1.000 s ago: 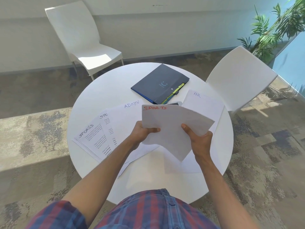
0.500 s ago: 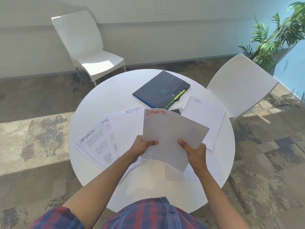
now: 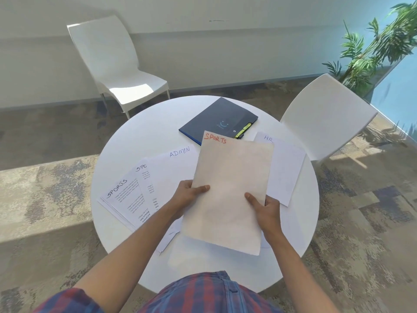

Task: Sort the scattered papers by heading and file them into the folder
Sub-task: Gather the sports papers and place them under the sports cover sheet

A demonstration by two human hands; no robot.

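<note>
The left hand (image 3: 188,195) grips the left edge of a cream paper sheet headed "SPORTS" in red ink (image 3: 228,190), thumb lying on top of the page and the other fingers hidden beneath. The right hand (image 3: 266,208) grips the sheet's right edge the same way, thumb on the front. The sheet is held above the round white table (image 3: 140,136), its top edge covering the near corner of the dark navy folder with a pale smiling logo (image 3: 216,119), which lies shut at the far side of the table with a yellow-green pen (image 3: 244,128) clipped at its right edge.

On the table to the left lies a fanned stack of white printed papers headed "SPORTS" in black (image 3: 126,199), partly overlapped by a white sheet headed "ADMIN" (image 3: 173,163). To the right, partly behind the held sheet, lies a white sheet headed "HR" (image 3: 286,168). Two white plastic chairs (image 3: 117,62) stand beyond the table, and a green leafy plant (image 3: 372,48) rises at the upper right.
</note>
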